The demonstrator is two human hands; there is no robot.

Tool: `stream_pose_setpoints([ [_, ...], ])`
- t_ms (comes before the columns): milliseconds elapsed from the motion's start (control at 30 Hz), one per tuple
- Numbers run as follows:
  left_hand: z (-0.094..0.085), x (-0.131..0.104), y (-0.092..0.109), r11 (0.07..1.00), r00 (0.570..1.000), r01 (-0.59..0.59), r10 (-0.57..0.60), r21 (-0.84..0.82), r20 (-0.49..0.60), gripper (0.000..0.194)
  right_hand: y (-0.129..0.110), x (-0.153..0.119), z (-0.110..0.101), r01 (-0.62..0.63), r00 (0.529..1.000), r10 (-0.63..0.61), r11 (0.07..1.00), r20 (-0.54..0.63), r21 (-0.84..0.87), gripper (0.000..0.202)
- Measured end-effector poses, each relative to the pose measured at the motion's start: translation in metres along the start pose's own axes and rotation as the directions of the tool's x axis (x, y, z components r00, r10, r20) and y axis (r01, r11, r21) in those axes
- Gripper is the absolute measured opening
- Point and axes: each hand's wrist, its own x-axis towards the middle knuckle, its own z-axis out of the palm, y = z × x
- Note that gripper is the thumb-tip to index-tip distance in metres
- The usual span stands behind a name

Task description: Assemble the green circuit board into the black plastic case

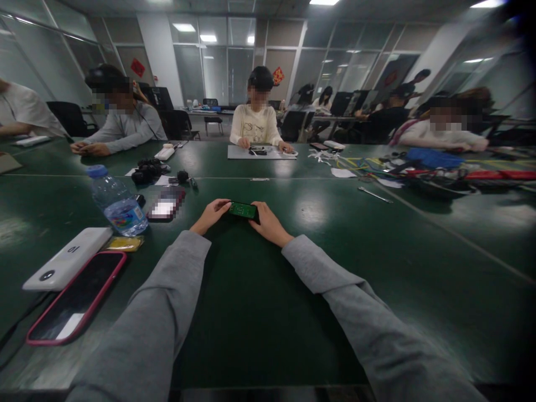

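Observation:
Between my two hands, just above or on the green table, is a small rectangular green circuit board [243, 210] with pale marks on its face and a dark edge. My left hand [213, 214] is closed on its left end, the thumb along the near side. At the right end, my right hand [268, 222] grips the board with bent fingers. Parts of both ends are covered by the fingers. The board is tilted so that its green face shows toward me; its marks are too small to make out.
On my left are a water bottle [121, 204], a white power bank [71, 258], a red-edged phone [79, 298], a yellow packet [124, 244] and another phone [166, 203]. A wrench [374, 194] and heaped cables lie right. People [256, 120] sit opposite.

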Motion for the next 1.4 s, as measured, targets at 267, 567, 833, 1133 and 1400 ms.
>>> stream_pose_setpoints([
  [267, -0.001, 0.0, 0.001, 0.999, 0.999, 0.035, -0.035, -0.03, -0.018, 0.05, 0.0, 0.001, 0.0, -0.018, 0.999, 0.023, 0.986, -0.03, 0.167, 0.047],
  [567, -0.001, -0.002, -0.001, 0.999, 0.993, -0.032, 0.036, -0.036, 0.111, 0.049, 0.006, 0.002, 0.001, -0.007, 0.997, 0.018, 0.99, -0.073, 0.14, 0.043],
  [833, -0.002, -0.002, -0.005, 0.997, 0.989, -0.043, 0.052, -0.065, 0.138, 0.053, 0.002, 0.0, 0.001, 0.014, 0.999, -0.003, 0.977, -0.052, 0.214, 0.048],
  [1133, -0.001, 0.003, -0.008, 0.996, 0.998, -0.008, 0.015, -0.092, 0.067, 0.064, -0.008, 0.0, -0.01, 0.112, 0.993, -0.113, 0.993, -0.031, -0.037, 0.051],
  [1400, 0.0, -0.003, 0.005, 0.997, 0.997, 0.002, 0.004, -0.081, 0.074, 0.059, -0.028, -0.001, -0.023, 0.307, 0.95, -0.28, 0.92, 0.141, -0.242, 0.056],
])
